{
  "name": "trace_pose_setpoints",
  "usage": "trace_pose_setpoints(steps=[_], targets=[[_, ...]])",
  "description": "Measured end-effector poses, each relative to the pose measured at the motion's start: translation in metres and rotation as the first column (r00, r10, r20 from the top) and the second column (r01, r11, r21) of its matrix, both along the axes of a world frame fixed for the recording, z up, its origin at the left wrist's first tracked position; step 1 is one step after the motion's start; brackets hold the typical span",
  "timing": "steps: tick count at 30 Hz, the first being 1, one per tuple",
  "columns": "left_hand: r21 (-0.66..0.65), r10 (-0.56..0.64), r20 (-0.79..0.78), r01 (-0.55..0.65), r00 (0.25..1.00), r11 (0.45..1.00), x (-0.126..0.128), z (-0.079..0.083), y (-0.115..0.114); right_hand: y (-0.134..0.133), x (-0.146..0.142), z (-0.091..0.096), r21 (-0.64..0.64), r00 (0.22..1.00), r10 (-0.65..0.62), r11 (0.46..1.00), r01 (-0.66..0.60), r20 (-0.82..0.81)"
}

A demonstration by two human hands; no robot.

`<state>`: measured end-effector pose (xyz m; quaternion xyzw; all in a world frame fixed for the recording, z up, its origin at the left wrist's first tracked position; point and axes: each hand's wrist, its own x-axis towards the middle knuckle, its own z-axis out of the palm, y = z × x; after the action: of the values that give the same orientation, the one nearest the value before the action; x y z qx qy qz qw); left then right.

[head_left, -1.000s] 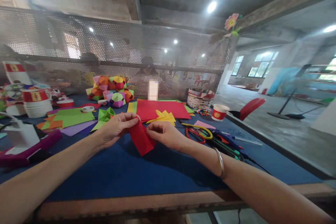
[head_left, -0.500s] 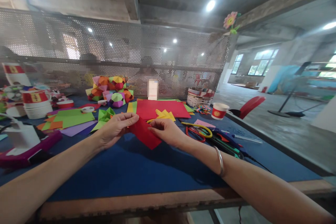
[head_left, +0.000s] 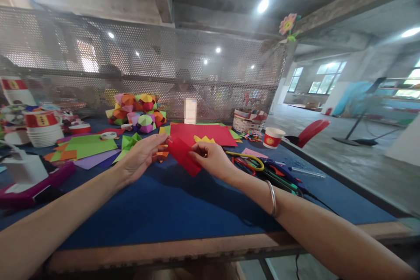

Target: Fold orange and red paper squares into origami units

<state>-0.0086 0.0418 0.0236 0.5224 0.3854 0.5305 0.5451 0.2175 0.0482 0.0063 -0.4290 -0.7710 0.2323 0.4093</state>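
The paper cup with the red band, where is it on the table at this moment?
In the head view the paper cup stands upright at the far right of the blue table, just right of the woven basket and beyond the scissors.

Two bare hands, the left hand (head_left: 141,155) and the right hand (head_left: 215,160), share one folded red paper (head_left: 183,155). On the table sit one red paper cup (head_left: 271,137), one woven basket (head_left: 248,121) and one stack of white bowls (head_left: 44,129).

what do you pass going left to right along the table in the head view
stack of paper cups → green paper sheet → left hand → red paper → right hand → scissors → single paper cup
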Motion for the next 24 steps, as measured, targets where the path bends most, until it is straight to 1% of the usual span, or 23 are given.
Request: trace_pose_setpoints(steps=[4, 10, 16, 19, 22, 24], targets=[[-0.037, 0.013, -0.033, -0.014, 0.999, 0.999, 0.002, 0.001, -0.002, -0.006, -0.002, 0.001, 0.082, 0.997, -0.049, 0.996, 0.044, 0.055], [-0.077, -0.067, -0.124, 0.058, 0.990, 0.995, 0.003, 0.001, -0.009, -0.014, -0.005, 0.001, 0.133, 0.992, -0.040, 0.991, 0.024, 0.116], [-0.098, -0.122, -0.148, 0.108, 0.981, 0.989, 0.001, -0.005, -0.005, -0.003, 0.003, 0.002, 0.145, 0.991, -0.067, 0.988, 0.050, 0.113], [-0.113, -0.187, -0.166, 0.170, 0.968, 0.979, 0.003, -0.006, -0.006, 0.005, 0.008, 0.002, 0.163, 0.991, -0.054, 0.986, 0.034, 0.120], [-0.139, -0.256, -0.183, 0.233, 0.949, 0.962, 0.006, -0.006, -0.009, 0.008, 0.011, 0.003, 0.207, 0.988, -0.032, 0.978, 0.001, 0.149], [-0.146, -0.265, -0.194, 0.239, 0.945, 0.960, 0.007, -0.007, -0.008, 0.005, 0.012, 0.003, 0.268, 0.984, -0.023, 0.963, -0.027, 0.179]])
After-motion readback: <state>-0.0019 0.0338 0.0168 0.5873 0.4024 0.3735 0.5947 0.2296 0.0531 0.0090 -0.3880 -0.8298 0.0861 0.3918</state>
